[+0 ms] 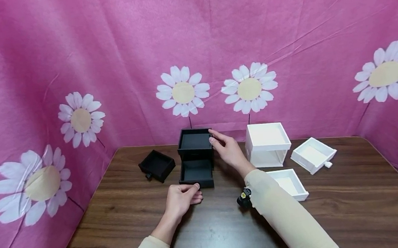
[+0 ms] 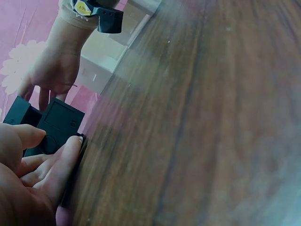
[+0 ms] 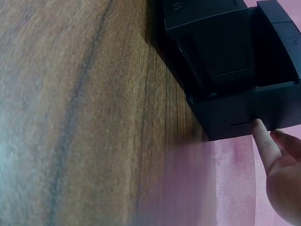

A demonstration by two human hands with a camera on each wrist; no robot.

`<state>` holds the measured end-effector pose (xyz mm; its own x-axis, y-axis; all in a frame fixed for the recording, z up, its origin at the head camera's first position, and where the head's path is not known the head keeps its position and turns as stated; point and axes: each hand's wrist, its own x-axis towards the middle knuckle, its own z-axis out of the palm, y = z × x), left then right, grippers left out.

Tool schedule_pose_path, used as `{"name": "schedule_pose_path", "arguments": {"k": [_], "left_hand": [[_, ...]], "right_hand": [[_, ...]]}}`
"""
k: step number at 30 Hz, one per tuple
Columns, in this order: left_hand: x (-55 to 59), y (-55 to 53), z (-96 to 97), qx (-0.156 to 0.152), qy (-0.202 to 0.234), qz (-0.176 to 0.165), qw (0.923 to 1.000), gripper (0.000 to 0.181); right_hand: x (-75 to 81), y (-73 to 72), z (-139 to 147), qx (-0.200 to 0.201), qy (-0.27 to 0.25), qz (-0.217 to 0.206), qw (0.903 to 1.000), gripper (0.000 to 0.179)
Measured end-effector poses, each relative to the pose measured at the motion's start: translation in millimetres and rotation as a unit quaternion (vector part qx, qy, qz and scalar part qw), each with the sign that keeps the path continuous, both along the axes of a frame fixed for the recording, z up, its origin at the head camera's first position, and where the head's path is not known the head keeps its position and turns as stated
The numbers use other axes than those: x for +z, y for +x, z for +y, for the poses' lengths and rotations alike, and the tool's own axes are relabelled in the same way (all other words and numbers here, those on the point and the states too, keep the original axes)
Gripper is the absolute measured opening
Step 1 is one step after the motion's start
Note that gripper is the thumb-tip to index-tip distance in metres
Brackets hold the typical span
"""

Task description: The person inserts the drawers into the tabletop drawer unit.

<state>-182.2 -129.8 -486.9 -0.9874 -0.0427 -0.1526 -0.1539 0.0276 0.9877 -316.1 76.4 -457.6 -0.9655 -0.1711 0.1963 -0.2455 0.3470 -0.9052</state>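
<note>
A small black cabinet (image 1: 195, 139) stands at the back of the table, its black lower drawer (image 1: 196, 172) extending out the front. My left hand (image 1: 180, 200) is at that drawer's front, thumb and fingers closing around the knob area, which the fingers partly cover. In the left wrist view the drawer front (image 2: 63, 117) shows between thumb and fingers. My right hand (image 1: 229, 151) reaches to the cabinet's right side. Its fairly straight fingertips touch the side wall (image 3: 235, 115) in the right wrist view.
A loose black drawer (image 1: 157, 166) lies left of the cabinet. On the right stand a white cabinet (image 1: 267, 137), an angled white drawer (image 1: 313, 155) with a knob, and another white drawer (image 1: 291, 185) partly behind my right sleeve. A pink flowered cloth (image 1: 127, 67) hangs behind the table.
</note>
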Motion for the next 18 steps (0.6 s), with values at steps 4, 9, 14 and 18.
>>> {"name": "schedule_pose_path", "arguments": {"k": [4, 9, 14, 18], "left_hand": [[-0.3, -0.2, 0.5, 0.000, 0.001, -0.002, 1.0000, 0.026], [-0.3, -0.8, 0.4, -0.002, -0.006, -0.002, 1.0000, 0.026], [-0.2, -1.7, -0.3, -0.005, -0.012, -0.001, 0.9999, 0.025], [0.0, -2.1, -1.2, -0.005, -0.013, -0.004, 0.9999, 0.024]], "right_hand": [[-1.3, -0.1, -1.0, 0.003, -0.005, 0.002, 1.0000, 0.047], [-1.4, -0.1, -0.3, -0.001, -0.003, 0.003, 1.0000, 0.046], [-1.0, -0.6, 0.4, -0.005, 0.005, 0.005, 1.0000, 0.046], [-0.4, -0.5, 0.6, -0.004, 0.005, 0.005, 1.0000, 0.046]]}}
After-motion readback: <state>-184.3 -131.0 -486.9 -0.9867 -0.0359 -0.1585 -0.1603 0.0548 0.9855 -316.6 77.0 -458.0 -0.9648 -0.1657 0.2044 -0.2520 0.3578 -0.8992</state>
